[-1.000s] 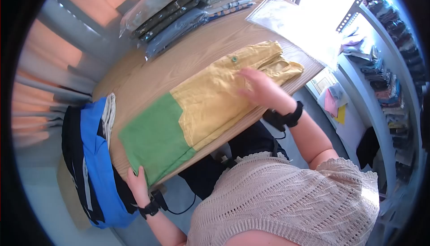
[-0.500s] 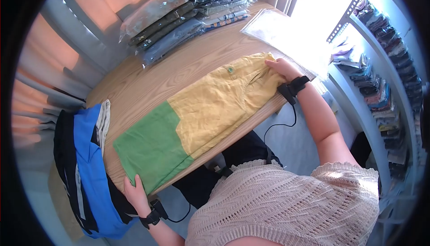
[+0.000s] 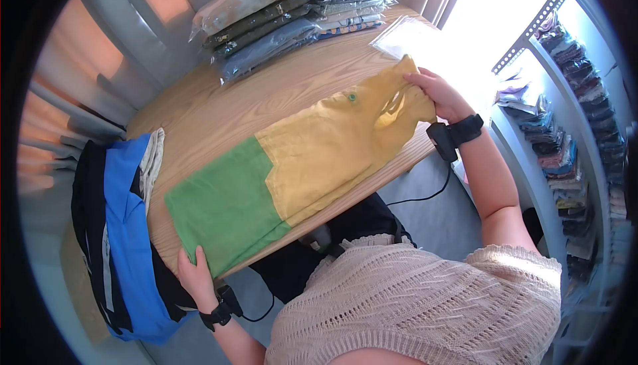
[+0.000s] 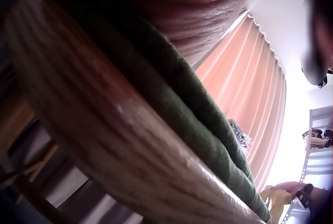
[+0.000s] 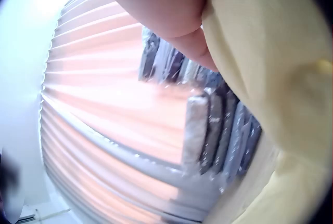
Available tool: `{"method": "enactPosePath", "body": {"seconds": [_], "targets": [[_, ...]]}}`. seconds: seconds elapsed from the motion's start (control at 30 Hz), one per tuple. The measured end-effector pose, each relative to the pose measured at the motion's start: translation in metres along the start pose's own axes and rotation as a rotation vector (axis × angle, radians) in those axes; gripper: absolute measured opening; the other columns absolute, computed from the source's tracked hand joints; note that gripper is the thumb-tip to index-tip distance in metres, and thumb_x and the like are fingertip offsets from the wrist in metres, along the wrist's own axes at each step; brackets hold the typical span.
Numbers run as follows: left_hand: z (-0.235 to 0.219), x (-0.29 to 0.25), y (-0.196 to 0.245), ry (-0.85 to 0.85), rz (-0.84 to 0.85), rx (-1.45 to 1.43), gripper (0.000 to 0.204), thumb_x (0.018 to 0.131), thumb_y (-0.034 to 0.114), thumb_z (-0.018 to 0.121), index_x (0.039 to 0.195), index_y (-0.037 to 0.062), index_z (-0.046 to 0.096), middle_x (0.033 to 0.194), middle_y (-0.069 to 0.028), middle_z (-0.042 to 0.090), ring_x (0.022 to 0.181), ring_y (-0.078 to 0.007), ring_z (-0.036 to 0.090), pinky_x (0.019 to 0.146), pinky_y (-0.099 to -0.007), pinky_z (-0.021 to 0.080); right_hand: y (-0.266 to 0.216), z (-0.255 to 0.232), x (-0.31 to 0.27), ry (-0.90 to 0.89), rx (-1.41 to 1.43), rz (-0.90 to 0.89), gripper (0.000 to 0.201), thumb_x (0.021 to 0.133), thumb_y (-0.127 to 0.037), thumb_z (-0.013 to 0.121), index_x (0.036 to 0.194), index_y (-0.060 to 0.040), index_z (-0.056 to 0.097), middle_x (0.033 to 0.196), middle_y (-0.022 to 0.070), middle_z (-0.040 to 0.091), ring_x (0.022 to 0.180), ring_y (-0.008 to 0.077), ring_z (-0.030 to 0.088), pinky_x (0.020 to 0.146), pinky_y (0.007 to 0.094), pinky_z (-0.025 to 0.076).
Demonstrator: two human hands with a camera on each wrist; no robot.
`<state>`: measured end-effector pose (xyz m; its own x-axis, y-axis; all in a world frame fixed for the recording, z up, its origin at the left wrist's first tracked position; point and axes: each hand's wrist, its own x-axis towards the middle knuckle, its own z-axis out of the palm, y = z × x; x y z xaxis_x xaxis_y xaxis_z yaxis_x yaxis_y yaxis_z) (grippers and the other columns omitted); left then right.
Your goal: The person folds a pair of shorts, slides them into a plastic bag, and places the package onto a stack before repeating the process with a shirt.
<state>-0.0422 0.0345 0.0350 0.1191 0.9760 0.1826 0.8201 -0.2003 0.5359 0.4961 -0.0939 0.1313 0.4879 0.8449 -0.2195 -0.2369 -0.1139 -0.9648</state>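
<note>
A yellow-and-green garment lies lengthwise along the table's near edge, its yellow end raised and creased around an opening. At that end the right hand grips the cloth, thumb and fingers pinching its border. My left hand holds the near corner of the green end, thumb on top. The left wrist view shows green layers between the palm and the table edge; its fingertips are hidden. In the right wrist view, yellow cloth hangs from the fingers.
Bagged, folded clothes are stacked at the back of the wooden table. Clear plastic sheets lie at the far right. Blue and black clothes drape at the left end. Shelves stand to the right.
The right hand went from above the yellow part to its end, took hold there, and has lifted that end up and outward. The left hand has stayed at the green corner.
</note>
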Motion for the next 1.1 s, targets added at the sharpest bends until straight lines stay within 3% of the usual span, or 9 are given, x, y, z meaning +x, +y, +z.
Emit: {"method": "enactPosePath", "body": {"seconds": [0.17,0.33,0.43,0.53,0.63,0.73,0.83,0.97,1.1], "targets": [[0.002,-0.001,-0.001,0.016,0.001,-0.047,0.024,0.087,0.02,0.058,0.099,-0.001,0.057,0.091,-0.0202,0.061,0.085,-0.038,0.058,0.073,-0.042,0.044,-0.019,0.087,-0.015,-0.066,-0.136,-0.123,0.033,0.09,-0.017,0.057,0.117,0.0014,0.05,0.097,0.0101,0.062,0.081,0.0152,0.062,0.069,0.0286,0.053],[0.002,-0.002,-0.003,0.033,-0.007,-0.021,0.025,0.086,0.02,0.058,0.098,-0.001,0.056,0.09,-0.0204,0.06,0.085,-0.0385,0.057,0.073,-0.0424,0.044,-0.008,0.176,-0.026,-0.193,-0.671,-0.228,0.04,0.086,-0.031,0.063,0.111,0.0,0.054,0.087,0.012,0.064,0.072,0.0162,0.062,0.062,0.0274,0.05],[0.0,-0.002,0.002,0.029,-0.011,0.001,0.025,0.086,0.021,0.059,0.095,-0.0016,0.055,0.087,-0.0206,0.059,0.083,-0.0389,0.056,0.071,-0.0429,0.043,-0.01,0.202,-0.033,-0.557,-0.833,-0.031,0.038,0.091,-0.029,0.058,0.117,-0.003,0.052,0.091,0.0098,0.063,0.08,0.0145,0.06,0.071,0.0266,0.048],[0.0,-0.002,0.001,0.023,-0.029,0.028,0.026,0.086,0.023,0.059,0.091,-0.002,0.052,0.084,-0.0207,0.058,0.081,-0.0392,0.055,0.07,-0.0434,0.042,-0.003,0.185,-0.014,-0.418,-0.813,-0.373,0.028,0.092,-0.026,0.055,0.107,-0.0023,0.058,0.087,0.0058,0.064,0.081,0.0133,0.06,0.072,0.0259,0.048],[-0.001,-0.003,0.005,0.016,-0.046,0.034,0.027,0.086,0.024,0.059,0.091,-0.0019,0.052,0.084,-0.0208,0.058,0.081,-0.0394,0.055,0.069,-0.0434,0.042,0.003,0.16,-0.01,-0.291,-0.816,-0.452,0.03,0.089,-0.028,0.059,0.107,-0.0038,0.059,0.091,0.0106,0.067,0.081,0.0209,0.063,0.073,0.0317,0.049],[0.0,-0.002,0.004,0.026,-0.047,0.033,0.027,0.086,0.025,0.059,0.091,-0.0014,0.052,0.086,-0.0207,0.058,0.083,-0.0393,0.055,0.07,-0.0433,0.043,0.03,0.159,-0.048,-0.399,-1.008,-0.579,0.032,0.084,-0.023,0.063,0.109,-0.0038,0.06,0.102,0.0154,0.063,0.098,0.0269,0.061,0.086,0.036,0.048],[0.001,-0.002,0.005,0.034,-0.047,0.035,0.027,0.086,0.025,0.059,0.092,-0.0009,0.053,0.087,-0.0205,0.059,0.084,-0.039,0.056,0.071,-0.0434,0.043,0.075,0.164,-0.062,-0.512,-1.246,-1.05,0.047,0.078,-0.028,0.069,0.116,-0.0036,0.056,0.11,0.0172,0.06,0.107,0.0332,0.056,0.092,0.0369,0.044],[-0.003,-0.002,0.008,0.012,-0.049,0.039,0.027,0.086,0.025,0.059,0.092,-0.0003,0.053,0.087,-0.0203,0.06,0.084,-0.0387,0.056,0.071,-0.0434,0.044,0.097,0.196,-0.068,-0.453,-1.109,-1.074,0.049,0.078,-0.03,0.069,0.117,-0.004,0.055,0.109,0.0179,0.06,0.103,0.0362,0.057,0.09,0.0385,0.045],[-0.002,-0.001,0.003,-0.006,-0.055,0.046,0.027,0.086,0.026,0.059,0.091,0.0,0.053,0.087,-0.0204,0.06,0.084,-0.0388,0.057,0.071,-0.0435,0.045,0.061,0.215,-0.037,-0.436,-0.97,-0.666,0.038,0.081,-0.032,0.066,0.105,-0.0036,0.06,0.097,0.0186,0.063,0.092,0.0358,0.059,0.08,0.042,0.048]]}}
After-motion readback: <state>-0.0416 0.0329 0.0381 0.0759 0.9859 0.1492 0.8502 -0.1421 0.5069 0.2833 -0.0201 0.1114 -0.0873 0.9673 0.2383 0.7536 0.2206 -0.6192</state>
